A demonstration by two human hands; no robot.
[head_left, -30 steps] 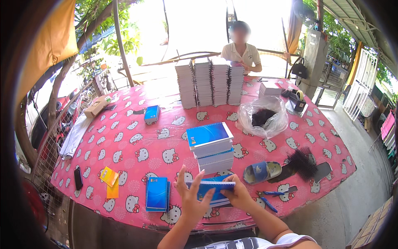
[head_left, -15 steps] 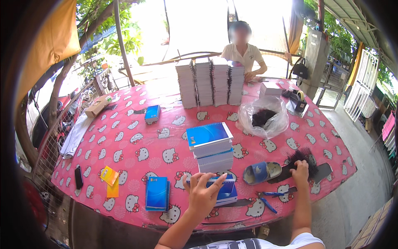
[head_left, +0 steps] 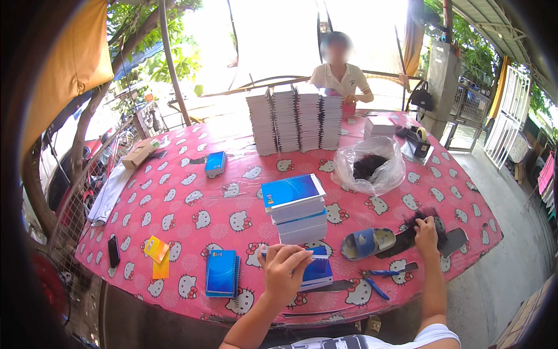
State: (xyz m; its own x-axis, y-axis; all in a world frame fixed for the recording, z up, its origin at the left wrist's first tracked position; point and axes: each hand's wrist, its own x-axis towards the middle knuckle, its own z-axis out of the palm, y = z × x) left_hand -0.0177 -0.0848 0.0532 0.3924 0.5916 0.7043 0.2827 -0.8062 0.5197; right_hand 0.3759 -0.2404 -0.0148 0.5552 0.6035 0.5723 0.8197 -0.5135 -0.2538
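Observation:
My left hand [head_left: 285, 269] is closed on a blue-covered notebook [head_left: 317, 264], fingers bent over its upper edge. Under it lie more notebooks with white page edges. Over at the right, my right hand [head_left: 427, 235] pinches at a tangled pile of black spiral binding coils [head_left: 440, 225]; the fingertips are partly hidden among them. Just beyond my left hand rises a stack of blue-covered notebooks [head_left: 295, 203]. Between my hands lie a worn blue slipper [head_left: 367, 243] and blue-handled pliers [head_left: 376, 279].
Blue spiral notebooks [head_left: 222, 273], yellow booklets [head_left: 157, 256] and a black phone [head_left: 113, 251] lie at left. Farther back are a small notebook pile [head_left: 215, 164], tall notebook stacks [head_left: 296, 119], a plastic bag of black coils [head_left: 372, 166] and a tape dispenser [head_left: 419, 142]. A person [head_left: 340, 75] sits opposite.
My left fingers have drawn closer together over the notebook. My right hand has shifted slightly up within the coil pile, and its fingers are more closed. The person opposite has moved their hands.

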